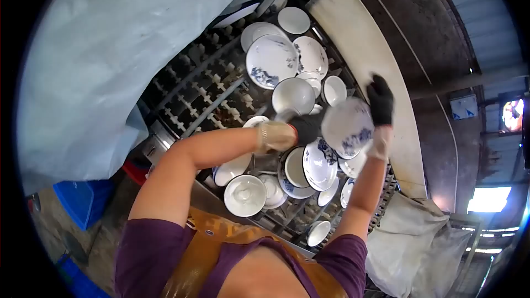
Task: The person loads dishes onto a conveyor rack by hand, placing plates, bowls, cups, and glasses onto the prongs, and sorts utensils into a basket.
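Observation:
My left hand (307, 127), in a dark glove with a pale cuff, is closed at the left edge of a white plate (346, 127) with blue decoration. This plate is blurred and raised above other dishes; it hides my left fingertips. At its right edge is my right hand (380, 101), also dark-gloved, its blurred fingers stretched upward and apart. Whether it touches the plate I cannot make out. Just beyond my left hand sits a white bowl (293, 97). Under the hands, a blue-patterned oval dish (320, 164) leans against another bowl (296, 168).
Rows of pegs (190, 96) form a rack-like bed carrying several plates and bowls. A pale sheet (127, 49) hangs at left, and a curved cream panel (381, 60) borders the right. A blue crate (83, 201) stands on the floor at lower left.

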Available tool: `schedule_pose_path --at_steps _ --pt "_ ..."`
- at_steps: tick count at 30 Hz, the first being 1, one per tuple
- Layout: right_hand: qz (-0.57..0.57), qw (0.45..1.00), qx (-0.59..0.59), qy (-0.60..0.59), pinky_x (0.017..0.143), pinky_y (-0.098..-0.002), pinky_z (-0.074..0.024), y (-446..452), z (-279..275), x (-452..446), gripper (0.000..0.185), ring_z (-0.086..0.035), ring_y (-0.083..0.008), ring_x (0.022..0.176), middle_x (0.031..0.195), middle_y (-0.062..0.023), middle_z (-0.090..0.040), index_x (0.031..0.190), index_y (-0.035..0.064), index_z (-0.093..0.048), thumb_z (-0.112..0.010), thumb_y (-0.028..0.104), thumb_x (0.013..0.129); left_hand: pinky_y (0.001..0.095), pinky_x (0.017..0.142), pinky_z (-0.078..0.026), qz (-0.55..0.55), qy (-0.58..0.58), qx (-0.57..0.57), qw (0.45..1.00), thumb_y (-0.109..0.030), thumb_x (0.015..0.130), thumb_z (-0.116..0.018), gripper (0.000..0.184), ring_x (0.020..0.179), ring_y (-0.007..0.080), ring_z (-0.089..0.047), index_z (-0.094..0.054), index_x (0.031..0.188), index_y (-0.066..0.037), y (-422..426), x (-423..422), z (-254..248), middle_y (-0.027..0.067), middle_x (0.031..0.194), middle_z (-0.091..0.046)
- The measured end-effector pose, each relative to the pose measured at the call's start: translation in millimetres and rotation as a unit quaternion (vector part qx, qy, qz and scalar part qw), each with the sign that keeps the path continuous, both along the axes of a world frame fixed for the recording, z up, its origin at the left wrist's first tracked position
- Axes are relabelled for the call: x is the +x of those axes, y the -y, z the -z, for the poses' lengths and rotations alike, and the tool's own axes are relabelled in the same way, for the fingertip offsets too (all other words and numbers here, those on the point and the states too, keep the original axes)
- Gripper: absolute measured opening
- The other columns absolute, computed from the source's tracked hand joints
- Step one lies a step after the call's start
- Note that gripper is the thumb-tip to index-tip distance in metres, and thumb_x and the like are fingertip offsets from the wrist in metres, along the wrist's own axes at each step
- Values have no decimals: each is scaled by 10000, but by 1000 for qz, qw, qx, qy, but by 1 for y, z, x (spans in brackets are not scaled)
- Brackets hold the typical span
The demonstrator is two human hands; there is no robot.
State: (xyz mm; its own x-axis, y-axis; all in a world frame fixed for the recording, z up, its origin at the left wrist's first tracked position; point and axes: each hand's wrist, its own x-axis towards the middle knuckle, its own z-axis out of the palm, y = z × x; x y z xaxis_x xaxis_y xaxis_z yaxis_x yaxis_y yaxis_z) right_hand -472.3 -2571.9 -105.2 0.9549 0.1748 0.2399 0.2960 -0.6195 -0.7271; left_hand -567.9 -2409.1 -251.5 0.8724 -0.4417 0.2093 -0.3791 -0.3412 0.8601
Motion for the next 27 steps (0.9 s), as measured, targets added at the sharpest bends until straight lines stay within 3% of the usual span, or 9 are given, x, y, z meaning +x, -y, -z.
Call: schedule_pose_path --at_steps 4,7,9,10,13,17,21,23,27 --pt "-182 966 -175 59 861 -360 -445 -110 44 62 417 -581 -286 982 1070 -155 -603 1128 75 -570 -623 290 775 420 809 -462 331 90 259 903 -188 755 -518 426 949 342 -578 -531 1156 -46 24 -13 -60 213 975 -599" --pt "-273 951 -136 54 888 -388 -427 -152 105 84 568 -547 -324 1033 1107 -177 -580 1194 77 -512 -660 361 725 359 825 -443 340 14 98 935 -260 766 -531 332 894 303 -600 -634 982 -30 -51 -5 -103 138 925 -647" --pt "-229 954 -185 58 863 -385 -438 -165 104 67 531 -560 -327 1006 1080 -188 -590 1179 60 -526 -649 338 743 382 721 -452 152 -28 71 985 -265 795 -513 264 788 307 -602 -636 861 -41 -113 26 -103 160 850 -633" --pt "-227 963 16 -145 830 -388 -453 -161 140 95 466 -578 -334 956 1040 -192 -605 1145 54 -552 -634 309 764 411 696 -454 122 285 210 927 -248 815 -502 234 772 326 -599 -614 796 -43 -145 51 -111 168 827 -625" --pt "-237 954 -162 84 769 -427 -468 -149 69 28 332 -591 -363 872 931 -190 -623 1063 63 -585 -583 232 776 392 836 -442 -271 64 198 940 -297 729 -632 406 936 329 -569 -596 999 4 -233 111 -73 228 1019 -589" --pt "-84 929 -359 -28 675 -451 -481 -152 16 -42 574 -613 -368 722 741 -217 -618 1300 -19 -324 -477 159 777 395 921 -399 -300 9 192 934 -471 613 -709 817 1105 343 -493 -454 1214 20 -240 165 -3 251 1146 -533" --pt "-182 945 -245 117 569 -427 -486 -160 43 -49 601 -621 -333 633 712 -232 -607 1299 -64 -290 -498 267 842 383 949 -395 -317 9 233 919 -415 515 -797 1041 1130 343 -481 -301 1317 26 -221 164 -11 241 1193 -509" --pt "-228 895 53 -379 376 -295 -460 -162 -8 -36 564 -567 -153 439 623 -108 -588 1211 -30 -428 -529 403 863 384 944 -401 -305 -14 191 933 -389 434 -838 1116 1121 345 -488 -296 1319 20 -220 167 -19 246 1207 -493" --pt "-301 866 -29 -398 392 -256 -476 -189 20 11 358 -567 -142 474 637 -73 -581 1025 17 -569 -556 338 866 361 939 -424 -390 24 258 884 -372 427 -840 991 1117 307 -506 -410 1233 10 -213 166 -15 206 1169 -536"
